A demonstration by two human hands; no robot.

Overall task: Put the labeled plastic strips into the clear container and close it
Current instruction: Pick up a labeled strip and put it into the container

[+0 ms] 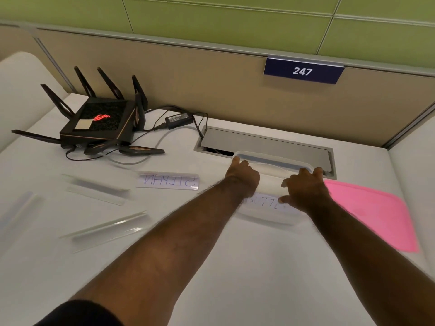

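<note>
A clear container sits on the white desk, right of centre, with a labeled strip showing inside near its front wall. My left hand grips the container's far left rim. My right hand holds its right side, fingers hooked over the far rim. A labeled strip with blue handwriting lies flat to the left of the container. Three more clear plastic strips lie further left: one, one and a blurred one at the desk's left edge. A pink lid lies to the right of the container.
A black router with several antennas stands at the back left, with its power brick and cables beside it. A grey cable hatch is set in the desk right behind the container. A beige partition with a "247" sign closes the back.
</note>
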